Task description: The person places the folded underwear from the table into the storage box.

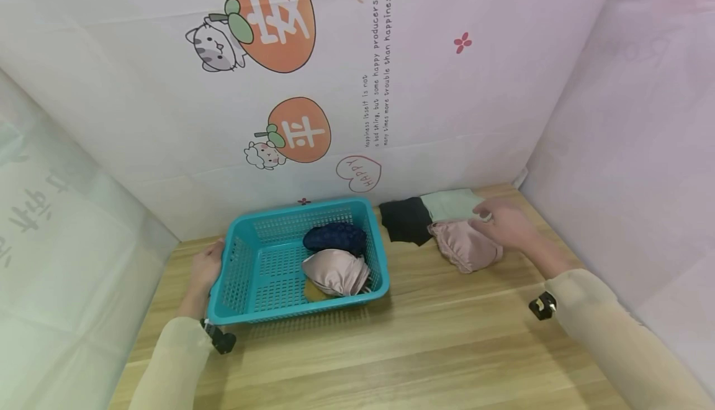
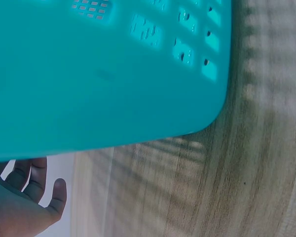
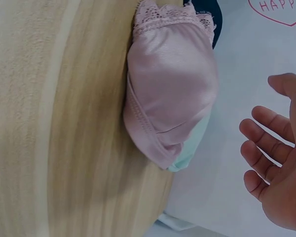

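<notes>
At the left end of the turquoise plastic basket (image 1: 262, 318) my left hand (image 1: 206, 267) grips the side. In the left wrist view its fingers reach the basket's edge and the thumb is hidden. Inside lie a navy cloth bundle (image 1: 335, 237), a pale pink satin bundle (image 1: 335, 270) and a mustard piece (image 1: 315, 292) partly under it. My right hand (image 1: 505, 224) hovers at a folded pink satin garment with lace trim (image 3: 172, 74), fingers loosely bent around nothing. Beside that garment are a folded black cloth (image 1: 406, 221) and a mint green cloth (image 1: 449, 204).
The wood-grain table (image 1: 436, 348) meets a white printed cloth wall (image 1: 419, 100) behind the basket. More cloth walls stand on the left (image 1: 67, 242) and right (image 1: 631, 149). The basket casts a shadow on the table along its front.
</notes>
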`<state>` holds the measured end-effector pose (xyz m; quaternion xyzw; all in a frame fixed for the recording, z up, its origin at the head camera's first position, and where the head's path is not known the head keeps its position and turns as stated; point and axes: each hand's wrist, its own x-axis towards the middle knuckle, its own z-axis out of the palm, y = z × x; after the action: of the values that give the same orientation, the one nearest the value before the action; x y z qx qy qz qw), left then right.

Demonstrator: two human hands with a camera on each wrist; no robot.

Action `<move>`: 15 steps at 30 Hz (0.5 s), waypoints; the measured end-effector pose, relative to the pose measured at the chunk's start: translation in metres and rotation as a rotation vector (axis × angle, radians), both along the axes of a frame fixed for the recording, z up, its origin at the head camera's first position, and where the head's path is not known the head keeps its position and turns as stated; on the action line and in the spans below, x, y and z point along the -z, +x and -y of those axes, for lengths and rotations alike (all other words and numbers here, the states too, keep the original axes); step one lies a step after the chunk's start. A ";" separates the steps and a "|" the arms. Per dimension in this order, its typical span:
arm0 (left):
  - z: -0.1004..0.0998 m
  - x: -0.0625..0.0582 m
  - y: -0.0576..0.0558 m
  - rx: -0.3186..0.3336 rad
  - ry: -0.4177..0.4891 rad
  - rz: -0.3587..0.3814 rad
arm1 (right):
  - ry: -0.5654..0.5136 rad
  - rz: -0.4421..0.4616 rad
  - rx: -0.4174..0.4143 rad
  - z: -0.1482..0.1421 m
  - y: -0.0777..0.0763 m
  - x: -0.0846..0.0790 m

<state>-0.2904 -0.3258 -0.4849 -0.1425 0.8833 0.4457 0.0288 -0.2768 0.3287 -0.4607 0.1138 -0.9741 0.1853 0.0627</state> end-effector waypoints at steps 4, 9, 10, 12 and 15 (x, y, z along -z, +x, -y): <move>0.000 0.001 -0.001 0.004 -0.011 0.001 | -0.014 0.038 0.011 -0.002 -0.001 0.006; 0.000 0.002 -0.003 -0.010 -0.016 -0.008 | -0.036 0.075 0.030 -0.005 0.000 0.013; 0.000 0.002 -0.002 -0.011 -0.015 -0.011 | -0.035 0.079 0.031 -0.006 0.000 0.014; 0.000 0.003 -0.003 -0.013 -0.010 -0.016 | -0.027 0.084 0.028 -0.009 -0.001 0.019; 0.001 0.003 -0.002 -0.010 0.000 -0.019 | -0.006 0.089 0.021 -0.011 -0.002 0.027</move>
<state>-0.2925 -0.3267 -0.4876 -0.1425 0.8828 0.4472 0.0181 -0.2786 0.3400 -0.4878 0.0950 -0.9764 0.1926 0.0214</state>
